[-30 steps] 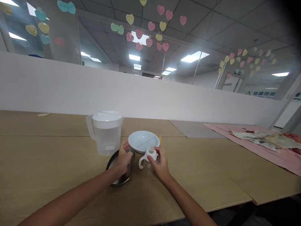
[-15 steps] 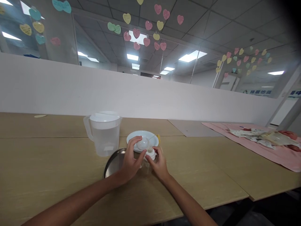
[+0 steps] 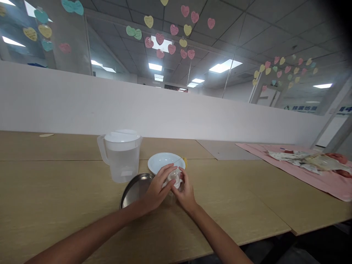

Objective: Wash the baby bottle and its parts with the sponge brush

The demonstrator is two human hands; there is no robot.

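Observation:
Both my hands close around a baby sippy bottle (image 3: 173, 178) with white handles and a clear body, standing on the table near the white plate. My left hand (image 3: 156, 189) cups its top from the left, over a clear dome cap that is mostly hidden by my fingers. My right hand (image 3: 187, 191) grips it from the right. A steel dish (image 3: 135, 190) lies just left of my left hand, and a round white plate (image 3: 165, 162) sits behind my fingers.
A clear plastic pitcher (image 3: 121, 161) with a white lid and some water stands left of the plate. A small yellow item (image 3: 185, 162) peeks out behind the plate. A pink cloth (image 3: 291, 165) with packets lies at the right on the wooden table (image 3: 68, 205).
My left hand has brought the clear dome down from above the plate onto the bottle top. The head view has barely shifted, and the steel dish stays in place.

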